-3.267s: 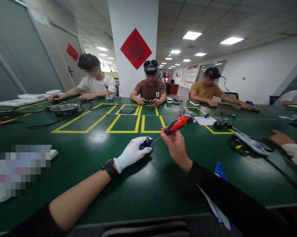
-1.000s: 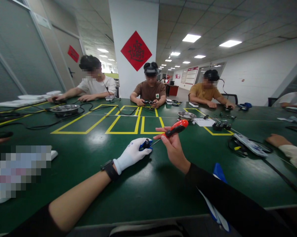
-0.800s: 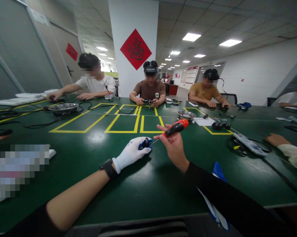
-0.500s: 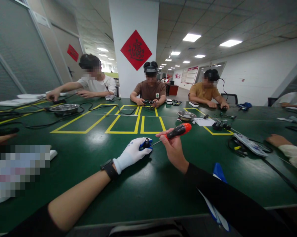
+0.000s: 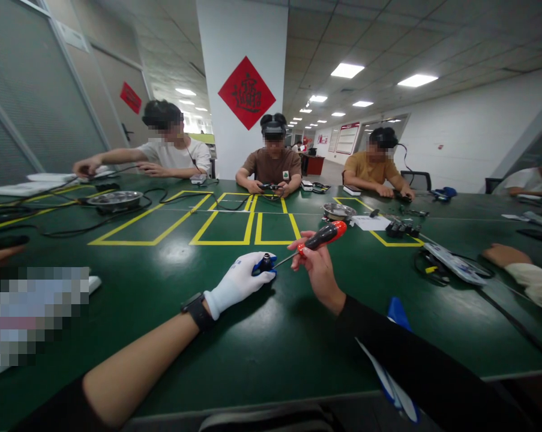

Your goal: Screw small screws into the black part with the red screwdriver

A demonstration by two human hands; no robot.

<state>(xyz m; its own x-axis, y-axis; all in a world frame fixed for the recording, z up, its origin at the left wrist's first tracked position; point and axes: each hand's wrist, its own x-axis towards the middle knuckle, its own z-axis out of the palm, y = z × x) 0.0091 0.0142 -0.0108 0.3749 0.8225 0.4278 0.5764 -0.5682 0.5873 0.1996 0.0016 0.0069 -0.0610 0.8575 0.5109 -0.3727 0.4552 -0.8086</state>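
Note:
My left hand, in a white glove with blue fingertips, is closed around a small black cylindrical part with a metallic top. Its exact kind is too small to make out. Bare-skinned, my right hand grips a screwdriver by its red and black handle. The shaft slopes down and left, its end at the side of the black part; the fingers hide where the tip meets it. Both hands are just above the green table. A blue and white glove lies beside my right forearm, partly covered by the sleeve.
Yellow tape marks boxes on the table. Metal bowls stand farther back. A white power strip with cables lies right; a blurred white-edged object lies left. Several people sit around, and a co-worker's hand rests at right.
The screwdriver handle has turned and shifted slightly while my right fingers re-closed around it. My left hand stays on the black part. Across the table, a co-worker's arm has reached farther left.

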